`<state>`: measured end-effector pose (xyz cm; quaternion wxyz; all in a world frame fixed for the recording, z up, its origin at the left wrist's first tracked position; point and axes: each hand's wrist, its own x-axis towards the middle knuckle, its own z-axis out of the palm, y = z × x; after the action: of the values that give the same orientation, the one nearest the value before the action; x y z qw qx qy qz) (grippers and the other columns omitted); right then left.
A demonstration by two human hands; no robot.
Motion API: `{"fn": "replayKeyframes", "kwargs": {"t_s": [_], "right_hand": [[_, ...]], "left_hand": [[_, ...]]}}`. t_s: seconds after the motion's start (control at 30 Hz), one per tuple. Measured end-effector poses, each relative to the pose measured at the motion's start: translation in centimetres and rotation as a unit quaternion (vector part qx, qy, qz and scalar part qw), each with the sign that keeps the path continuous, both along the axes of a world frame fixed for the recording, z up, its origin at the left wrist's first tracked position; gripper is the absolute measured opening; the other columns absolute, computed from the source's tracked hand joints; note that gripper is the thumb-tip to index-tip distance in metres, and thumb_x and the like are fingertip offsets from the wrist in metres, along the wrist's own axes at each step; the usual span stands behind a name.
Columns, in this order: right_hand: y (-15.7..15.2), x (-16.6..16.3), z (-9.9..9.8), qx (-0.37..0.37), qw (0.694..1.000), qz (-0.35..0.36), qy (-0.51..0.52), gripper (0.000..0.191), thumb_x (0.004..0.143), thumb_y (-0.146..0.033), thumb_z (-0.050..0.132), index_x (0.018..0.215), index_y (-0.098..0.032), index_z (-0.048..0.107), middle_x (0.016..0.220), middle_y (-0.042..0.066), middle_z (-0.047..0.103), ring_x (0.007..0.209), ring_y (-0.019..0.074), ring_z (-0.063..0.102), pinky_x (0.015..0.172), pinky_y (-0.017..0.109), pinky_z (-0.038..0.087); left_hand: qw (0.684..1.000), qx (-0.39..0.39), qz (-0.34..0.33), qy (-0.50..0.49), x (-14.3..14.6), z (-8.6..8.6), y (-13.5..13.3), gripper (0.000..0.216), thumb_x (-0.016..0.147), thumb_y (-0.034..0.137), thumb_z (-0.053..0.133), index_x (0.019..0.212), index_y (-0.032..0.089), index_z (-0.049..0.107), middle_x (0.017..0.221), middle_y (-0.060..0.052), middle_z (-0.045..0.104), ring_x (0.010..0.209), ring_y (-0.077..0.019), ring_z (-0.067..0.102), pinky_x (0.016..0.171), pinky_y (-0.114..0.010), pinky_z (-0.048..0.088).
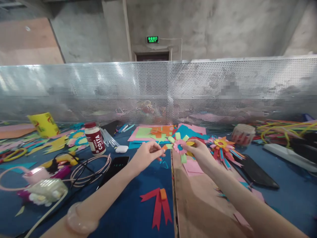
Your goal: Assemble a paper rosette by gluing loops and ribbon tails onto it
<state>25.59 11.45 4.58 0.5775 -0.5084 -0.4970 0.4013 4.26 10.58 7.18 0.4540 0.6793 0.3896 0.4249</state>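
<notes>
My left hand (149,154) is closed in a pinch on a small orange paper piece (163,148), held at the flower's left side. Between the thumb and fingers of my right hand (198,150) is a paper flower (178,146) with a pink ring centre and green and yellow loop petals. Both hands are above the table, close together. Below them lie red paper ribbon strips (157,207) with an orange piece (162,194) on top. To the right of my right hand rests a second paper flower (221,143), orange and yellow with several ribbon tails.
Coloured paper sheets (138,133) lie behind my hands. On the left are a dark red bottle (95,138), a white earbud case (121,149), a phone (114,170), cables and a power plug (47,191). A black phone (259,172) lies right. A perforated metal panel (148,86) stands behind.
</notes>
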Motion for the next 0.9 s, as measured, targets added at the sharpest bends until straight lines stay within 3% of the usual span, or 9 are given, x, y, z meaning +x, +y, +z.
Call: {"fn": "replayKeyframes", "kwargs": {"t_s": [0.1,0.23,0.47,0.73,0.9], "right_hand": [[-0.8,0.2,1.0,0.023,0.998,-0.024,0.048,0.041,0.059,-0.039,0.075,0.086,-0.018,0.052,0.070,-0.003,0.057,0.059,0.0102,0.055,0.056,0.023,0.043],[-1.7,-0.8,0.8,0.033,0.996,-0.021,0.085,0.044,0.059,-0.041,0.075,0.090,-0.019,0.053,0.074,-0.002,0.057,0.062,0.0113,0.055,0.057,0.025,0.044],[-2.8,-2.1,0.5,0.024,0.990,0.004,0.141,0.043,0.059,-0.037,0.078,0.091,-0.019,0.054,0.072,-0.003,0.056,0.063,0.0107,0.053,0.055,0.022,0.041],[-3.6,-2.3,0.5,0.018,0.996,-0.005,0.091,0.040,0.063,-0.039,0.075,0.091,-0.020,0.053,0.062,-0.007,0.049,0.051,0.0064,0.041,0.043,0.019,0.027],[-3.6,-2.4,0.7,0.022,0.998,-0.013,0.062,0.039,0.065,-0.040,0.073,0.092,-0.020,0.054,0.066,-0.005,0.052,0.054,0.0080,0.045,0.045,0.020,0.029]], "left_hand": [[1.000,-0.014,-0.016,0.000,0.9,-0.7,0.1,0.020,0.071,0.033,0.065,0.070,0.016,0.055,0.070,-0.004,0.065,0.062,-0.0154,0.062,0.056,-0.026,0.048],[0.999,-0.027,-0.032,-0.010,1.4,-1.8,-0.2,0.023,0.071,0.035,0.066,0.072,0.016,0.054,0.066,-0.002,0.064,0.053,-0.0114,0.056,0.053,-0.025,0.045],[0.996,-0.039,-0.020,-0.084,1.5,-2.5,-0.8,0.022,0.072,0.030,0.067,0.075,0.017,0.049,0.073,-0.001,0.062,0.071,-0.0156,0.062,0.056,-0.023,0.046],[0.995,-0.041,-0.018,-0.087,1.2,-2.6,-1.1,0.023,0.072,0.029,0.067,0.081,0.015,0.051,0.081,-0.003,0.064,0.072,-0.0152,0.062,0.056,-0.024,0.046],[0.995,-0.046,-0.019,-0.087,1.1,-2.3,-1.3,0.027,0.071,0.028,0.068,0.089,0.015,0.052,0.086,-0.005,0.066,0.075,-0.0167,0.063,0.056,-0.024,0.045]]}}
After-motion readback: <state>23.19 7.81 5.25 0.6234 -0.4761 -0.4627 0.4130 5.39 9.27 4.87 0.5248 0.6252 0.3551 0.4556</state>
